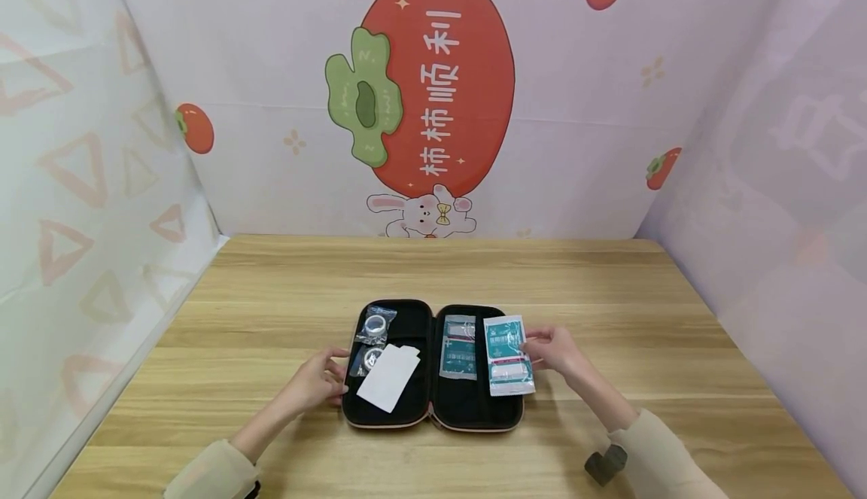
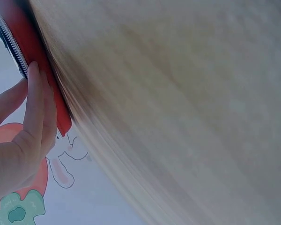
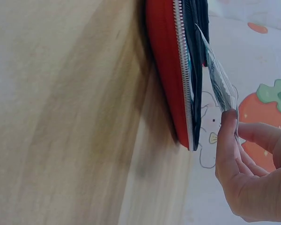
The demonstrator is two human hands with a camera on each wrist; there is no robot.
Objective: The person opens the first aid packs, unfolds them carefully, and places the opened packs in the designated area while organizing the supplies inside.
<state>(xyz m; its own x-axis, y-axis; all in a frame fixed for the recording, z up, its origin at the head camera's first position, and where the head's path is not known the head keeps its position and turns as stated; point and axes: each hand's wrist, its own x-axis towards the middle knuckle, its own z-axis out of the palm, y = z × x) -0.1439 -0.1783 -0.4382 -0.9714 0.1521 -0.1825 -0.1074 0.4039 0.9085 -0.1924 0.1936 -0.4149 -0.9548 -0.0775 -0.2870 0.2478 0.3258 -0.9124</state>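
Note:
A zippered case [image 1: 467, 412], black inside and red outside, lies unfolded on the wooden table. My left hand [image 1: 320, 378] holds its left edge, fingers against the red side [image 2: 61, 105] and thumb by the rim. My right hand [image 1: 552, 348] pinches a teal-and-white sealed packet [image 1: 508, 354] by its right edge, over the case's right half. In the right wrist view that packet [image 3: 218, 77] stands tilted, seen nearly edge-on. A similar packet [image 1: 459, 356] is in the right half. The left half holds two clear-bagged rolls [image 1: 375, 325] and a white card-like piece [image 1: 393, 380].
The wooden table [image 1: 271, 281] extends around the case on all sides. A dark block-shaped object [image 1: 605, 465] is by the right sleeve. A printed backdrop [image 1: 555, 108] rises behind the table, with curtain-like walls at both sides.

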